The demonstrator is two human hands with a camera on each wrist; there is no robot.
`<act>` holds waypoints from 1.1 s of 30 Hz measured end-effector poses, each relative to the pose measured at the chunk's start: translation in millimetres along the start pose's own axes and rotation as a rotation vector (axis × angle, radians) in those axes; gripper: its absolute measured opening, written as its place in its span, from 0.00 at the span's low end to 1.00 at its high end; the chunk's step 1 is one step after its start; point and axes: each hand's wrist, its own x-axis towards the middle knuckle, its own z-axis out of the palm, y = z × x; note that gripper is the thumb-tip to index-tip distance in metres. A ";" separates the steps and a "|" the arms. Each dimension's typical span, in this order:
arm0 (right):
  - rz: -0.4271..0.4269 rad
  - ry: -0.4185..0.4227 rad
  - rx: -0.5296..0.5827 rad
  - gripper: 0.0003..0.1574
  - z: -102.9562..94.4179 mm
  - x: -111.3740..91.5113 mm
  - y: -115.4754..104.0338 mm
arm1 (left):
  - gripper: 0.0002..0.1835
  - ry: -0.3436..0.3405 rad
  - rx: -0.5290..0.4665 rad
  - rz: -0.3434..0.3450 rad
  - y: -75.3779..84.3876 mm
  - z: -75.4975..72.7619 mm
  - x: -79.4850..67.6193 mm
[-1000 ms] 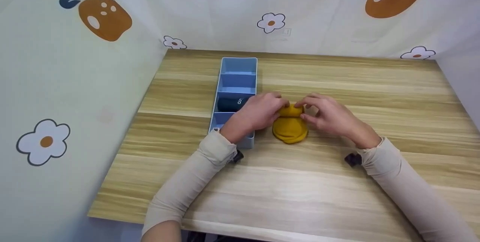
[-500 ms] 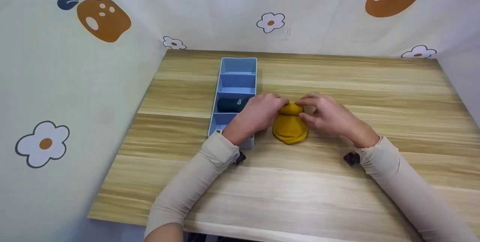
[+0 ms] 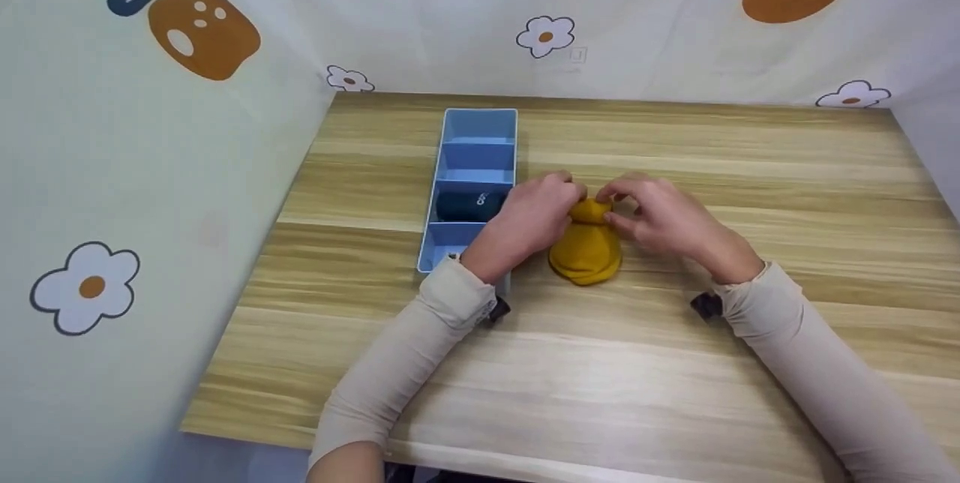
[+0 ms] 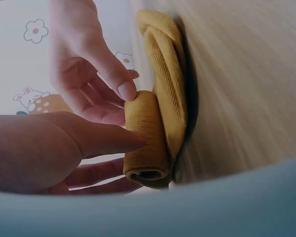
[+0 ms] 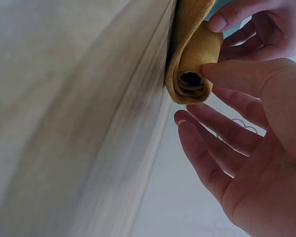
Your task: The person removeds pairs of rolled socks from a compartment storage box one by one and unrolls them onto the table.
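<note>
Both hands engage the mustard-yellow knitted fabric piece [image 3: 585, 250] on the wood-grain worktop [image 3: 622, 393]. The far end of the piece is wound into a compact roll; the rest lies flat towards the person, with a rounded near edge. The left hand [image 3: 531, 214] pinches the left end of the roll between thumb and fingers; the right hand [image 3: 666, 219] pinches the right end likewise. Both wrist views show thumbs on the near face — fingers reach behind the roll — and a small hollow at its end.

To the left of the fabric, and apart from it, stands the light-blue rectangular divided tray [image 3: 479, 143]. Its third compartment from the far end contains a dark teal cylindrical item with white lettering [image 3: 459, 206] — lying on its side, partly hidden by the left hand
</note>
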 end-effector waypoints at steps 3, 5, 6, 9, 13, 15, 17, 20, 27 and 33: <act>-0.023 0.009 -0.009 0.13 -0.9 1.5 0.7 | 0.15 -0.003 0.007 -0.009 0.7 -0.4 2.4; -0.045 0.013 -0.007 0.14 -0.6 3.4 1.9 | 0.16 -0.006 0.016 -0.013 0.6 -0.9 3.2; -0.060 0.015 -0.001 0.14 -0.3 4.3 2.2 | 0.16 -0.008 0.015 -0.016 0.6 -1.1 3.3; -0.101 0.025 0.010 0.16 1.0 6.7 3.1 | 0.17 -0.023 -0.009 -0.023 0.8 -1.7 2.2; -0.149 0.041 0.000 0.16 1.9 8.4 3.6 | 0.18 -0.058 -0.040 -0.020 2.0 -3.6 0.6; -0.148 0.044 0.000 0.15 1.6 8.9 3.9 | 0.17 -0.073 -0.042 -0.017 3.3 -5.7 0.8; -0.136 0.037 0.013 0.14 0.8 9.7 3.8 | 0.16 -0.091 -0.040 -0.018 5.3 -9.0 1.9; -0.111 0.014 0.029 0.13 -0.9 11.8 2.9 | 0.16 -0.156 -0.023 -0.027 9.6 -17.8 3.5; -0.066 -0.038 0.048 0.17 -4.7 15.2 1.9 | 0.15 -0.405 -0.122 -0.113 19.5 -41.2 15.2; -0.061 -0.040 0.030 0.16 -3.3 18.4 3.3 | 0.12 -0.451 -0.166 -0.152 17.9 -48.7 26.4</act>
